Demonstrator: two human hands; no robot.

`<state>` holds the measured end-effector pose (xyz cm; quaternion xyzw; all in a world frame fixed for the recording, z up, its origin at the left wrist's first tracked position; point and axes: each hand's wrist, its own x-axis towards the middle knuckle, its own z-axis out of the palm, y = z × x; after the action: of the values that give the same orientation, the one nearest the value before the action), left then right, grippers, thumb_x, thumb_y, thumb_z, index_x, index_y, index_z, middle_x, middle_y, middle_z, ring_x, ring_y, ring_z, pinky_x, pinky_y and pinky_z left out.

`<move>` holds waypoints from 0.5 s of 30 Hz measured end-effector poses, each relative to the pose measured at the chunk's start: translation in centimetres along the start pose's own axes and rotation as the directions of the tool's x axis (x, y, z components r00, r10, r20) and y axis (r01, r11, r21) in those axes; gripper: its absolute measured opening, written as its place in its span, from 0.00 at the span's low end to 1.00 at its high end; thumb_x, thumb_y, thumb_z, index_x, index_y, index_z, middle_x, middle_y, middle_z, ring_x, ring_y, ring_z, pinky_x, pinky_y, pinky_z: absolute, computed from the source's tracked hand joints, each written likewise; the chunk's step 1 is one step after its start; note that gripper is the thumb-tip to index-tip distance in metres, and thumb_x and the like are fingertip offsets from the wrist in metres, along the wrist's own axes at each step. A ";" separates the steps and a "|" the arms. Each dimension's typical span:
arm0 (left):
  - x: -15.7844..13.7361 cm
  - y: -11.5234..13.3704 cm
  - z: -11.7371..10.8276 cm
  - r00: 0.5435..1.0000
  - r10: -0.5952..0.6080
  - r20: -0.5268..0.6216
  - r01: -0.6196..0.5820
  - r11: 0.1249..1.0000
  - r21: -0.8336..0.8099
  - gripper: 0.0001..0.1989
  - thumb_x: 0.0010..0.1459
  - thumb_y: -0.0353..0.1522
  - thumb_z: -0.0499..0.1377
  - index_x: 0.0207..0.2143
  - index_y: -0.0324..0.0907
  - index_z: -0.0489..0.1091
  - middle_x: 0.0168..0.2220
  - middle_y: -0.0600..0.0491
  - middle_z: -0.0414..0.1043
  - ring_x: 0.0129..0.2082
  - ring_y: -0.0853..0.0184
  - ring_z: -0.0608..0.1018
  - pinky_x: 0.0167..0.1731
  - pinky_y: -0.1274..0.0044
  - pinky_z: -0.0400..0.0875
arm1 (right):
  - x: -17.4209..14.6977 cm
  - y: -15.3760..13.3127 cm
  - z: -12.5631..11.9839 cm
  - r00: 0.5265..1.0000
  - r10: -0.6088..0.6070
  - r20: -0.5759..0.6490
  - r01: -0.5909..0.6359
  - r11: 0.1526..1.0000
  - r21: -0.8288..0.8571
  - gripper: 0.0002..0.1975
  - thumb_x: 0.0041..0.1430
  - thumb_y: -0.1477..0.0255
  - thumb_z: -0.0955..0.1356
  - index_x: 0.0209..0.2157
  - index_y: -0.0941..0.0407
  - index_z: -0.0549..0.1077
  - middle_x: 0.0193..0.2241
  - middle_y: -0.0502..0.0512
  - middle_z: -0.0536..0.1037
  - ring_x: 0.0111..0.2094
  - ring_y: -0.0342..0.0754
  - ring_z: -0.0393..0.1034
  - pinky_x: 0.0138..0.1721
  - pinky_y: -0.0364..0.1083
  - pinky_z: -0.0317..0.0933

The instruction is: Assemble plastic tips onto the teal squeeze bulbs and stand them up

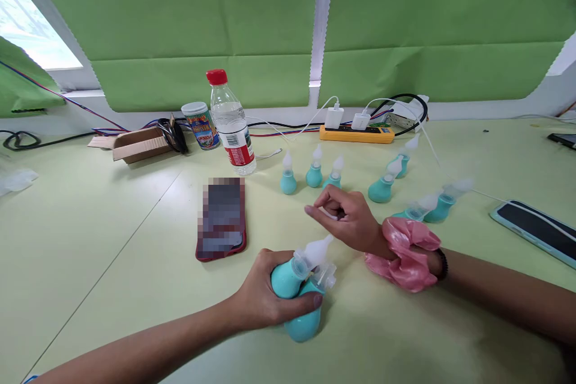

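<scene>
Near the front of the table, my left hand (265,294) is closed around two teal bulb nasal aspirators. The upper nasal aspirator (285,279) carries a frosted white nozzle pointing up and right. Below it, the second nasal aspirator (303,324) ends in a clear collar, with no long nozzle visible. My right hand (351,216) hovers beyond them with its fingers curled in. A small whitish bit shows between those fingers, too hidden to name. A pink scrunchie (407,255) circles the right wrist. Just behind that hand is another nasal aspirator (333,181), partly covered.
More teal nasal aspirators (288,182) stand or lean across the middle and right. A red-cased phone (222,219) lies left, a light-blue phone (540,231) right. Behind are a water bottle (231,126), a can (201,126), a cardboard box (141,145) and a power strip (355,134) with cables.
</scene>
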<state>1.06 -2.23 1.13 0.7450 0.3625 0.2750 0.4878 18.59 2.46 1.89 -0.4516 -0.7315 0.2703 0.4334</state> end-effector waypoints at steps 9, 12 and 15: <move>0.2 0.1 0.0 0.995 -0.098 0.007 0.099 0.991 -0.094 0.13 0.42 0.35 0.61 0.28 0.34 0.68 0.19 0.57 0.58 0.20 0.74 0.61 0.20 0.82 0.59 | 0.0 1.7 0.8 0.971 0.063 0.231 0.049 0.891 -0.452 0.10 0.49 0.65 0.65 0.25 0.57 0.64 0.13 0.44 0.59 0.17 0.38 0.51 0.21 0.40 0.43; 0.1 0.0 0.0 0.992 -0.125 0.017 0.126 0.983 -0.134 0.13 0.43 0.35 0.61 0.28 0.34 0.68 0.21 0.57 0.59 0.21 0.74 0.62 0.22 0.82 0.60 | 0.0 0.0 -0.5 0.989 -0.086 0.118 0.118 0.946 -0.301 0.11 0.55 0.65 0.61 0.26 0.58 0.63 0.12 0.42 0.54 0.16 0.37 0.47 0.20 0.40 0.43; 0.1 0.0 0.0 0.991 -0.133 0.030 0.136 0.979 -0.153 0.12 0.43 0.35 0.61 0.29 0.35 0.67 0.21 0.57 0.59 0.21 0.74 0.61 0.22 0.82 0.60 | -0.2 -2.2 -1.9 0.967 -0.205 0.152 0.211 0.977 -0.026 0.16 0.60 0.66 0.55 0.23 0.58 0.62 0.14 0.44 0.55 0.16 0.36 0.48 0.19 0.39 0.45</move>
<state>1.10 -2.12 1.11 0.6815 0.3847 0.2614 0.5651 19.34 1.32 4.39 -0.3600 -0.8106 0.2409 0.3942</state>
